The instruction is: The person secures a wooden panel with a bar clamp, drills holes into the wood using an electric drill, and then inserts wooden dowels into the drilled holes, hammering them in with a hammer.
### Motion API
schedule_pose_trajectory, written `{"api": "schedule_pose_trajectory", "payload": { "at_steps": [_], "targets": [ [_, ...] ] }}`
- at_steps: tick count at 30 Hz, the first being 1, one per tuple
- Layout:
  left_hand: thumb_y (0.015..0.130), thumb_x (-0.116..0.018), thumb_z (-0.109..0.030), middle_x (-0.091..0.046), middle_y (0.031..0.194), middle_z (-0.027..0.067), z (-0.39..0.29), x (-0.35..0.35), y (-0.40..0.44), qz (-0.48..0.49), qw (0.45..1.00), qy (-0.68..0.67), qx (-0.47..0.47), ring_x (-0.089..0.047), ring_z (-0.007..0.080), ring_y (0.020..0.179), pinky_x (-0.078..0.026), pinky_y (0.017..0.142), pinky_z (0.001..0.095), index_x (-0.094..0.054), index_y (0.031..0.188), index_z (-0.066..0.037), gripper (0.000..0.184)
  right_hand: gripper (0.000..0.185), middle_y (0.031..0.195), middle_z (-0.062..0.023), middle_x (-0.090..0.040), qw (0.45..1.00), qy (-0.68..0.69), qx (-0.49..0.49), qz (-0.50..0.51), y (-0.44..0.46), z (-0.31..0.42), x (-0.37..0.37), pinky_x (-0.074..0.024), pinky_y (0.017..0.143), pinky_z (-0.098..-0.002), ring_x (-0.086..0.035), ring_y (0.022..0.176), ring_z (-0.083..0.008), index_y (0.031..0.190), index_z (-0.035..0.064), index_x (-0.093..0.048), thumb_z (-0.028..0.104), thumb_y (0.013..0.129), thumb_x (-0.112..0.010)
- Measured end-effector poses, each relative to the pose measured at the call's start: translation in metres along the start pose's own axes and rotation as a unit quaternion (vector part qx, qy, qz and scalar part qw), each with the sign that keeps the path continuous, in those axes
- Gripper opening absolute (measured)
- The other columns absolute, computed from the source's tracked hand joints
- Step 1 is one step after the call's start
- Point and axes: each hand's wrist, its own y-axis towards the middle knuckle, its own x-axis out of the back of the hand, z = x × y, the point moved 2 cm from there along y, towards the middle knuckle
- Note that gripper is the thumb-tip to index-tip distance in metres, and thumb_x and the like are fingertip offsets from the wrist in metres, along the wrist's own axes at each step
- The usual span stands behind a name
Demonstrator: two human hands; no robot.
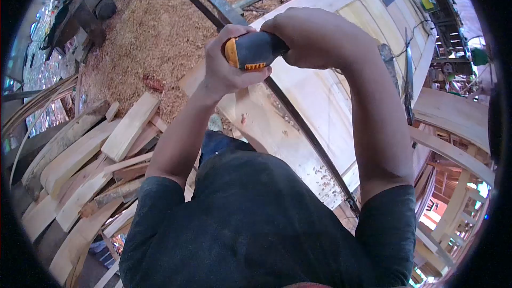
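A black power tool with yellow-orange trim (257,50) is held out in front of my chest, its rounded end facing me. My left hand (220,72) wraps around that end, thumb and fingers on opposite sides of the housing. At the tool's other end my right hand (304,37) is closed, the wrist bent. The tool's working end is hidden, so its exact kind cannot be made out. Under both hands lies a pale wooden panel (314,112), crossed by a long dark bar (298,120).
Wood shavings (154,32) cover the ground at the upper left. Cut timber pieces (85,154) are heaped at the left. A planked wooden surface (368,16) extends to the upper right, with a thin cable (408,45) over it. Curved planks (453,149) stand at the right.
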Motion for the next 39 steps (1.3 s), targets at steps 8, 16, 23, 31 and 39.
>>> {"api": "schedule_pose_trajectory", "payload": {
  "at_steps": [8,16,23,31,39],
  "targets": [
    [0.059,-0.095,-0.019,-0.072,0.107,0.0122,-0.097,-0.006,0.063,0.055,0.99,0.026,-0.124,-0.073,0.0191,0.098,-0.059,0.087,0.033,-0.062,0.115,-0.005,0.067,0.041,0.105,-0.0184,-0.074,0.994,0.013,0.057,-0.091,-0.066,0.017,0.079,-0.0591,0.088,-0.0416,-0.074,0.093,-0.0323,0.117,0.0011,-0.07,0.009,0.078,-0.077],
    [0.075,-0.075,-0.022,-0.069,0.09,0.0054,-0.183,-0.086,0.063,0.189,0.888,0.187,-0.375,-0.071,0.0238,0.077,-0.059,0.071,0.0375,-0.066,0.091,-0.013,0.02,0.102,0.122,-0.0175,-0.069,0.847,0.524,-0.011,-0.091,-0.174,-0.039,0.021,-0.0544,0.091,-0.0345,-0.068,0.106,-0.0192,0.153,-0.003,-0.041,0.079,0.093,-0.047],
    [0.083,-0.065,-0.018,-0.063,0.098,0.0032,-0.141,-0.183,-0.038,0.428,0.825,0.095,-0.358,-0.064,0.0199,0.102,-0.053,0.095,0.038,-0.063,0.091,-0.011,0.012,0.071,0.117,-0.0088,-0.065,0.527,0.83,-0.161,-0.086,-0.204,-0.04,-0.154,-0.054,0.091,-0.034,-0.064,0.104,-0.0169,0.138,-0.0001,-0.052,0.054,0.095,-0.066],
    [0.085,-0.068,-0.022,-0.064,0.123,0.0007,-0.095,-0.189,-0.101,0.539,0.821,0.132,-0.138,-0.06,0.0209,0.122,-0.045,0.107,0.0447,-0.067,0.113,-0.019,0.027,0.094,0.11,-0.0165,-0.071,0.795,0.473,-0.334,-0.179,-0.208,-0.121,-0.23,-0.0568,0.085,-0.0404,-0.072,0.092,-0.0283,0.135,-0.003,-0.049,0.042,0.065,-0.092],
    [0.083,-0.072,-0.027,-0.07,0.106,0.008,-0.048,-0.093,-0.106,0.551,0.765,0.313,0.118,-0.069,0.0297,0.103,-0.053,0.088,0.0474,-0.069,0.109,-0.016,0.028,0.092,0.117,-0.0236,-0.069,0.838,0.362,-0.378,-0.153,-0.208,-0.16,-0.28,-0.0543,0.094,-0.0448,-0.069,0.109,-0.0369,0.133,0.0046,-0.052,0.04,0.06,-0.094]
  ]
}}
